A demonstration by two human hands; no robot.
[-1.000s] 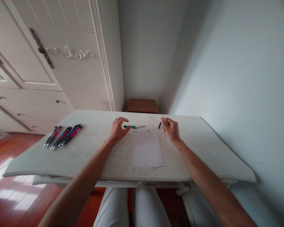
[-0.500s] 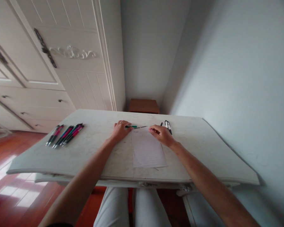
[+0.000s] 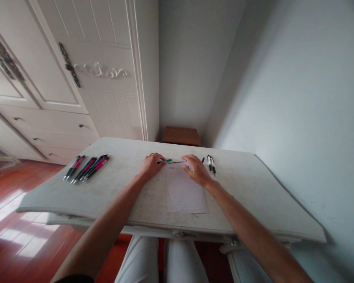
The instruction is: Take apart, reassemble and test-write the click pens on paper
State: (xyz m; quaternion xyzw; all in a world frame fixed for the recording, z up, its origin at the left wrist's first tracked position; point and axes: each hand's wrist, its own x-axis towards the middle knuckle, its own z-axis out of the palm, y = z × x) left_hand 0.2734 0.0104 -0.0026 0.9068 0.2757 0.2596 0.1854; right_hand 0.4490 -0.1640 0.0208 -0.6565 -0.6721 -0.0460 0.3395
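My left hand (image 3: 153, 164) rests on the table with its fingertips closed on a small green and black pen part (image 3: 168, 160). A thin dark pen refill (image 3: 176, 162) lies across the top edge of a lined sheet of paper (image 3: 187, 192). Over the sheet's upper right corner is my right hand (image 3: 196, 169), thumb and fingers apart, with the fingertips close to the refill's right end. Just beyond that hand a black pen piece (image 3: 203, 160) shows in part; the rest of it is hidden.
Two white and black pens (image 3: 211, 165) lie right of my right hand. Several colourful pens (image 3: 90, 169) lie in groups on the left of the white table (image 3: 242, 196). A white wardrobe (image 3: 112, 106) stands behind left, a brown wooden box (image 3: 181, 135) behind, a wall on the right.
My right hand has opened from a pinch, its fingers now spread near the refill. The left hand keeps the green part in nearly the same spot. The view has shifted slightly.
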